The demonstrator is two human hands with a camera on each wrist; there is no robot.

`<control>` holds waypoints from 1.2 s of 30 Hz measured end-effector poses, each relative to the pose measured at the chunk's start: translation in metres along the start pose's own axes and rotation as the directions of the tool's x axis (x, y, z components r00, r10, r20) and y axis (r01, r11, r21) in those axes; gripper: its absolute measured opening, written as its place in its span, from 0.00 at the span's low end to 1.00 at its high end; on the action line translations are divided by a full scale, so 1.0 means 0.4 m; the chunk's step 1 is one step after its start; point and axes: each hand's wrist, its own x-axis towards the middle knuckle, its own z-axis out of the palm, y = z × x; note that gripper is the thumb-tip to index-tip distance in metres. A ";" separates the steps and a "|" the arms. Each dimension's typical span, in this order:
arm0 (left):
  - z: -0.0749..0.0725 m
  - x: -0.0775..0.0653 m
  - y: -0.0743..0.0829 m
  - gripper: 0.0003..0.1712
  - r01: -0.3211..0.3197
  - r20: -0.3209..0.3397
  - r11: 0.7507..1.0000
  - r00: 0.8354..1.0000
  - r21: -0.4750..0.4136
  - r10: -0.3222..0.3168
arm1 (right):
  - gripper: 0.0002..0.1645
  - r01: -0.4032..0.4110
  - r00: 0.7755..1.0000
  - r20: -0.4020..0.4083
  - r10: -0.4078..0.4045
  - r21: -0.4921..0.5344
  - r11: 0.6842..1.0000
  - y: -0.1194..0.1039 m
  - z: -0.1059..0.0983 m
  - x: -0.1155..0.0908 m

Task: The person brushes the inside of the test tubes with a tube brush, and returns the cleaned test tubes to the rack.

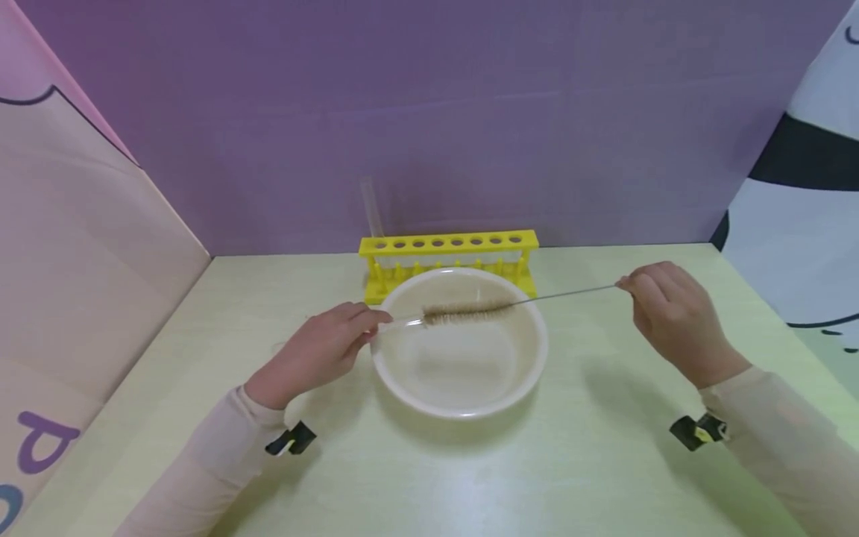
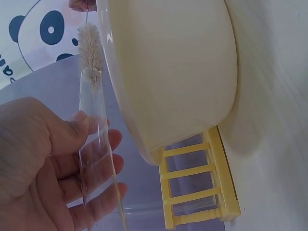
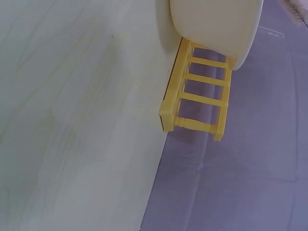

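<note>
My left hand (image 1: 325,347) grips a clear glass test tube (image 2: 97,154), thumb on one side and fingers on the other. Its mouth points right, over the white basin (image 1: 463,410). A tan bristle test tube brush (image 1: 466,312) lies in line with the tube. In the left wrist view the tip of its bristles is just inside the tube mouth, the rest outside. My right hand (image 1: 678,321) pinches the far end of the brush's thin wire handle, right of the basin. The right wrist view does not show that hand, only a bit of bristle (image 3: 296,12).
Behind the basin stands a yellow test tube rack (image 1: 450,242), with another clear test tube (image 1: 371,205) upright in its left end. A purple backdrop (image 1: 429,119) rises behind the pale table (image 1: 456,485), and printed panels flank both sides.
</note>
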 end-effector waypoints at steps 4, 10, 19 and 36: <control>-0.003 0.000 0.000 0.21 -0.004 -0.032 1.000 0.999 -0.006 0.003 | 0.19 -0.009 1.000 -0.023 0.010 0.020 1.000 -0.004 0.000 0.003; -0.005 0.000 -0.002 0.19 -0.004 -0.049 1.000 0.999 -0.001 0.004 | 0.18 -0.021 0.999 -0.047 0.022 0.026 0.999 -0.004 -0.001 0.005; -0.009 -0.003 -0.010 0.19 0.014 -0.039 1.000 0.999 -0.014 -0.014 | 0.18 -0.041 0.999 -0.029 0.041 -0.002 0.999 0.007 -0.018 0.001; 0.001 0.004 -0.006 0.20 -0.016 -0.061 1.000 0.998 -0.003 0.015 | 0.20 -0.022 0.999 -0.036 0.023 0.010 1.000 0.005 -0.010 0.001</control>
